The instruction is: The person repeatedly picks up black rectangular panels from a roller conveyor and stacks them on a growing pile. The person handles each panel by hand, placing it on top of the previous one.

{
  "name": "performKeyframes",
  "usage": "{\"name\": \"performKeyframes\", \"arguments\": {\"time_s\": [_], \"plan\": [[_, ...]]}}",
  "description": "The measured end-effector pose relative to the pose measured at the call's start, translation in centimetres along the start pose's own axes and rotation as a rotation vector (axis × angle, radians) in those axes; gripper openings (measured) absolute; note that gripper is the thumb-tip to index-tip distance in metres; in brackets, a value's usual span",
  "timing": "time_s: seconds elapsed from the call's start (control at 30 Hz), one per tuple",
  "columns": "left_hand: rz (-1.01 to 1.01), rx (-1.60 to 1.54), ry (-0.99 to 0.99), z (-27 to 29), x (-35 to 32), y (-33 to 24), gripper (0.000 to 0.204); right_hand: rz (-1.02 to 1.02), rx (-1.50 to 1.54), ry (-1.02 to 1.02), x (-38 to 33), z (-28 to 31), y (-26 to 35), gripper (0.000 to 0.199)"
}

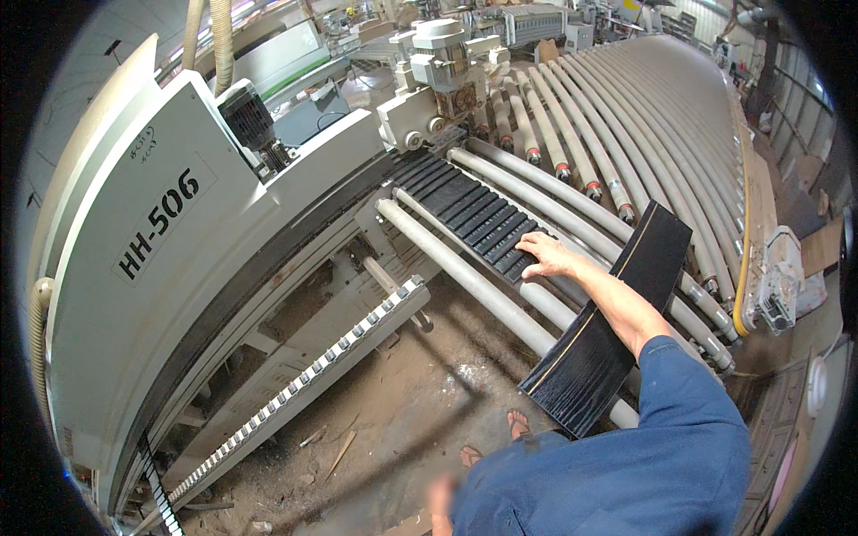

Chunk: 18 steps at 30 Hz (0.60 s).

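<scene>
One of the hands (pixel 545 255) flat, fingers spread, on black track (pixel 483 219), dark panel (pixel 612 317) just beside.

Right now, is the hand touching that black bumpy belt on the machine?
Touching. The head view shows the right hand lying flat, fingers spread, on the end of the black ribbed belt, with no gap showing beneath it.

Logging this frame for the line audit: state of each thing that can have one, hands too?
Long black wood-grain panel: flat across the grey rollers, near end overhanging the floor.
Right hand: open, palm down on the black slatted feed track; no grip on anything.
Left hand: not in view.
Grey steel conveyor rollers: bare except for that one panel.
Pale grey machine housing: covers closed.
</scene>
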<state>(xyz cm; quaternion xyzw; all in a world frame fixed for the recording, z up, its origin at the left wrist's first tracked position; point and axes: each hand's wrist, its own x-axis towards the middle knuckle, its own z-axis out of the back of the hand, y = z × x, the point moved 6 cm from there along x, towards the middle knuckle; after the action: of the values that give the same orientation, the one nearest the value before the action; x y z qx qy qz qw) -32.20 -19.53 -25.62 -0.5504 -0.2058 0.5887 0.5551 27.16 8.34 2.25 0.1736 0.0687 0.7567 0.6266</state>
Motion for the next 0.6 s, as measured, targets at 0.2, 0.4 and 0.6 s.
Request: {"name": "performKeyframes", "arguments": {"time_s": [0.2,0.4,0.6], "plan": [[0.047,0.018,0.049,0.6,0.8,-4.9,0.030,-0.066,-0.149,-0.069,-1.2,-2.1,4.7,0.071],[0.203,-0.559,0.145,-1.6,5.4,-17.7,0.042,-0.180,-0.173,0.021,-2.0,-4.7,13.7,0.072],[0.103,-1.178,0.345,-4.0,9.9,-27.4,0.050,-0.162,0.096,-0.021,-2.5,-7.2,26.2,0.057]]}}
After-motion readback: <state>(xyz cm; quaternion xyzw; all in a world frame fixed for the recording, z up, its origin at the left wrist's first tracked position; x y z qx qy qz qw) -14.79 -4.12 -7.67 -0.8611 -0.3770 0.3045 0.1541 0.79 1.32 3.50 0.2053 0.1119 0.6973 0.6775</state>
